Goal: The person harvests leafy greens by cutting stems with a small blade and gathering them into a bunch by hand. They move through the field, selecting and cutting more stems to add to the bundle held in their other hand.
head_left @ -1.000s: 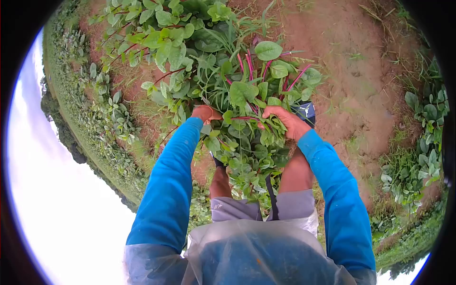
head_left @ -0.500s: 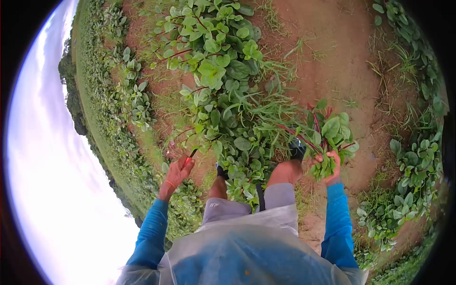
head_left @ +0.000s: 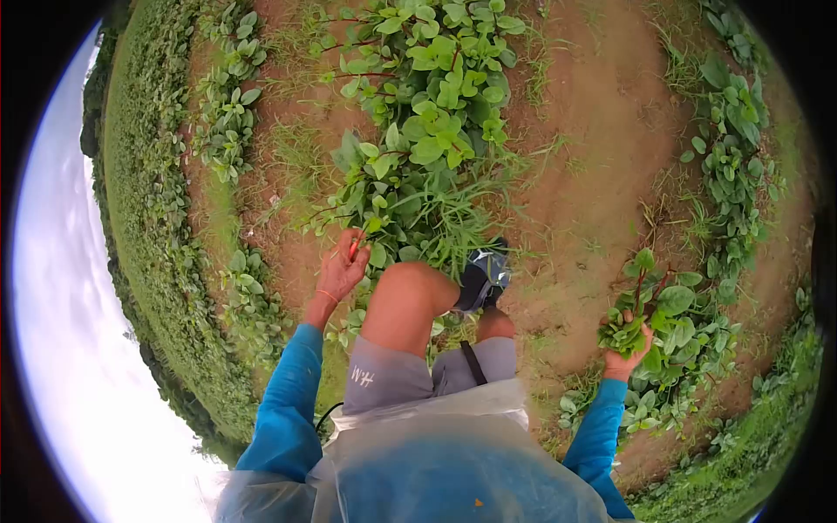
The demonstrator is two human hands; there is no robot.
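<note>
My left hand (head_left: 340,272) is closed round a small knife with a red handle (head_left: 353,250); the blade is lost among the leaves. It is at the left side of a leafy row of red-stemmed greens (head_left: 427,113), close to the lower leaves. Out to the right, my right hand (head_left: 629,359) grips a bunch of cut leafy greens (head_left: 641,305) with dark red stems, leaves pointing up and away from me. Part of the bunch overlaps the plants behind it, so its edge is hard to make out.
Bare reddish soil (head_left: 602,174) runs along the right of the middle row. Another planted row (head_left: 732,166) stands farther right, and more rows (head_left: 231,105) lie to the left. Grass (head_left: 458,213) grows in the middle row beside my shoe (head_left: 490,272).
My right hand has moved right and slightly down with the bunch. My left hand has moved up to the row's leaves with the knife. My legs have shifted, one knee now raised in front.
</note>
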